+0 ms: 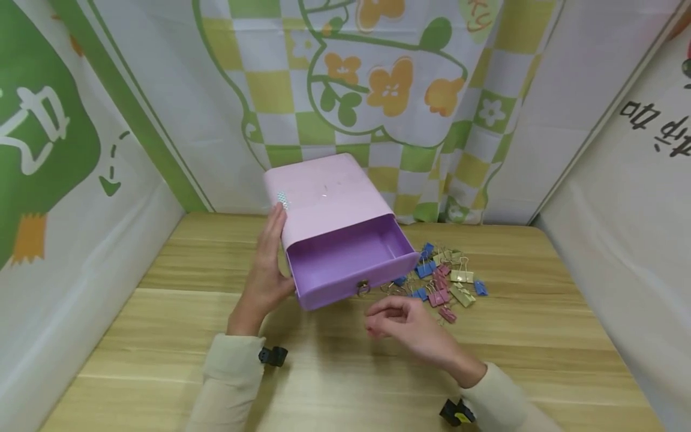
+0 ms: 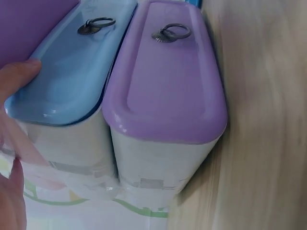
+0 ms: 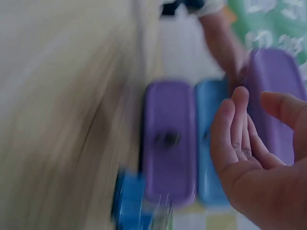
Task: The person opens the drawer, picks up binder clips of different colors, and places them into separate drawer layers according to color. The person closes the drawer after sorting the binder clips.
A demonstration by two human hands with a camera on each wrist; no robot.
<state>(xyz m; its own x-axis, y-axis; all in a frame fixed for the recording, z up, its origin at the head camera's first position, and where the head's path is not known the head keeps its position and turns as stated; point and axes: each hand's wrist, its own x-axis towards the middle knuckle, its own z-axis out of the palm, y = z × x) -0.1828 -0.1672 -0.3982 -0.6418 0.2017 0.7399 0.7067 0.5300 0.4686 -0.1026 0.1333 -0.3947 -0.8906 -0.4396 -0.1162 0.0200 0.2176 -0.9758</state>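
Observation:
A pale pink drawer box (image 1: pixel 329 192) stands on the table, its purple top drawer (image 1: pixel 345 255) pulled out. Beneath it, the left wrist view shows a blue drawer (image 2: pixel 72 72) and a lower purple drawer (image 2: pixel 168 81), both with ring pulls. My left hand (image 1: pixel 266 270) holds the box's left side, fingers along the wall and thumb round the front at the blue drawer. In front of the open drawer and below its ring pull (image 1: pixel 363 288), my right hand (image 1: pixel 412 327) hovers, fingers loosely bent. Nothing shows in it in the blurred right wrist view.
Several binder clips (image 1: pixel 439 297) in blue, pink and yellow lie heaped on the wooden table (image 1: pixel 513 360), right of the box. A patterned curtain (image 1: pixel 378 96) hangs behind, with white printed side panels (image 1: pixel 621 198).

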